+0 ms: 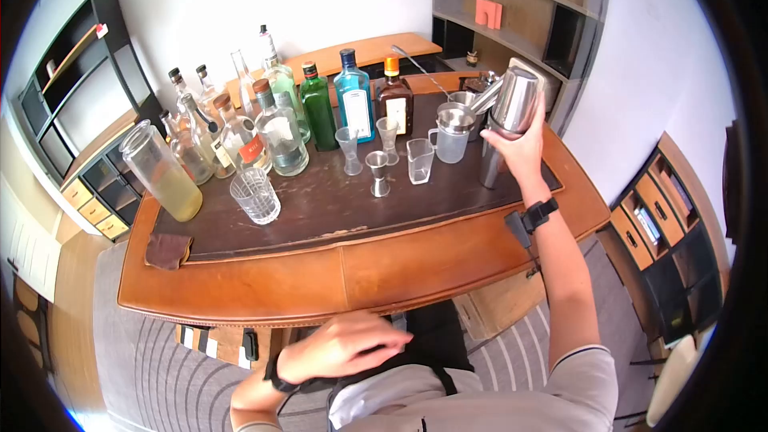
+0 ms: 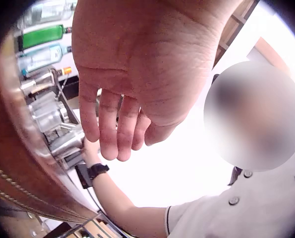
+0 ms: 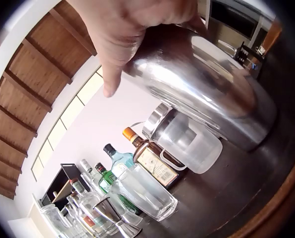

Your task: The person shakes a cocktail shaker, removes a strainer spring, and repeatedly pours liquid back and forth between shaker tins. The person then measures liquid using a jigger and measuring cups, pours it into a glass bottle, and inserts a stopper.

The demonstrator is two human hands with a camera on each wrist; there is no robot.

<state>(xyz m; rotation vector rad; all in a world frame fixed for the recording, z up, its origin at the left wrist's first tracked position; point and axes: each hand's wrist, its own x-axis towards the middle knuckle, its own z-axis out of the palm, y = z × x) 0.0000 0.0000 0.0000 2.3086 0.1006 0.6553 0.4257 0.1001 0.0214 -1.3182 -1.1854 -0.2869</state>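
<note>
At the right end of the desk, my right hand (image 1: 524,148) grips a shiny steel cocktail shaker (image 1: 516,100). In the right wrist view the shaker (image 3: 207,84) rises from the dark desktop with the hand round its upper part. Close beside it is a clear plastic measuring cup (image 1: 452,146) with a steel strainer (image 1: 456,118) on top. My left hand (image 1: 348,344) hovers in front of the desk edge, over the lap. Its palm is bare and its fingers hang loosely in the left wrist view.
Several bottles, including a green bottle (image 1: 318,112) and a blue bottle (image 1: 354,100), line the back. Nearer stand a steel jigger (image 1: 379,176), a small glass pitcher (image 1: 419,164) and a cut-glass tumbler (image 1: 256,196). A carafe (image 1: 164,176) of cloudy yellow liquid is at left.
</note>
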